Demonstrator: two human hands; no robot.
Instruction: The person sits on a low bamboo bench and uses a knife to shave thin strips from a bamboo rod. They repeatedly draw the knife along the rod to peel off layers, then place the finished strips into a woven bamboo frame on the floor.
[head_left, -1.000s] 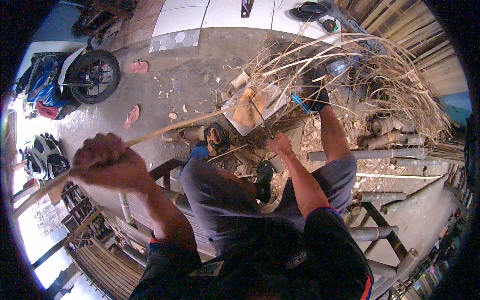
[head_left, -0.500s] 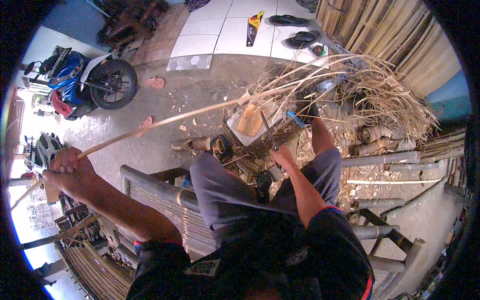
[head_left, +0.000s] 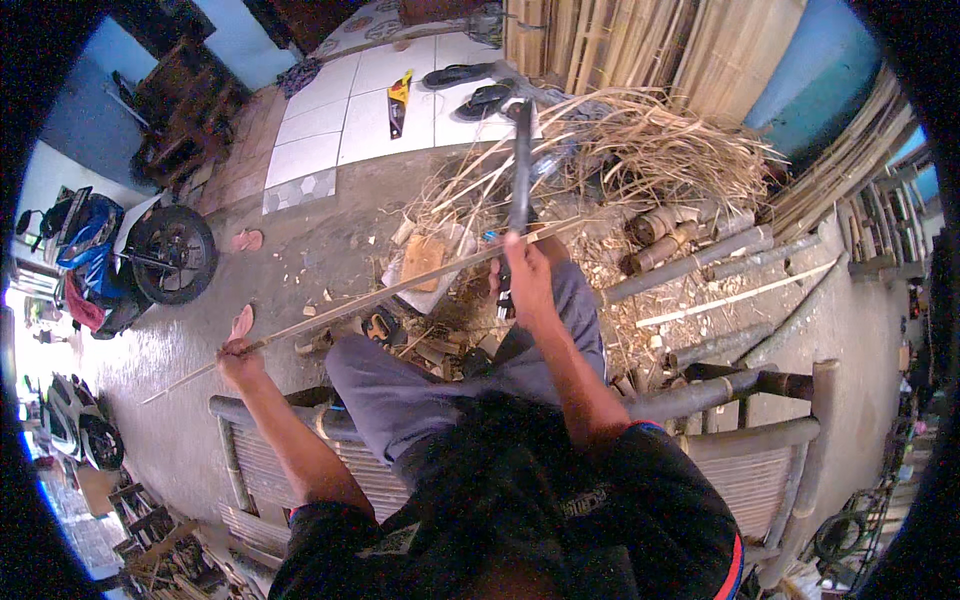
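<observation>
My left hand point(head_left: 243, 362) is closed around a long, thin bamboo strip point(head_left: 380, 297), near its left end. The strip slants up to the right across my knees and passes by my right hand point(head_left: 526, 278). That hand grips a knife point(head_left: 521, 165), whose long dark part points away from me over the shavings. Part of the knife is hidden behind my fingers. Beneath the strip, a tan wooden block point(head_left: 423, 262) rests on a pale slab among wood chips, close to my knees.
Curly bamboo shavings point(head_left: 670, 150) are heaped at the far right, beside bamboo tubes point(head_left: 665, 250). I sit on a bamboo bench point(head_left: 735, 392). A black-and-yellow hand saw point(head_left: 398, 105) and black sandals point(head_left: 458, 75) lie on white tiles. A motorbike point(head_left: 170, 255) stands left, near pink flip-flops point(head_left: 247, 240).
The view has swung to the right. My left hand has moved inward with the strip, farther from the picture's edge. The knife has turned, and its long dark part now points away from me.
</observation>
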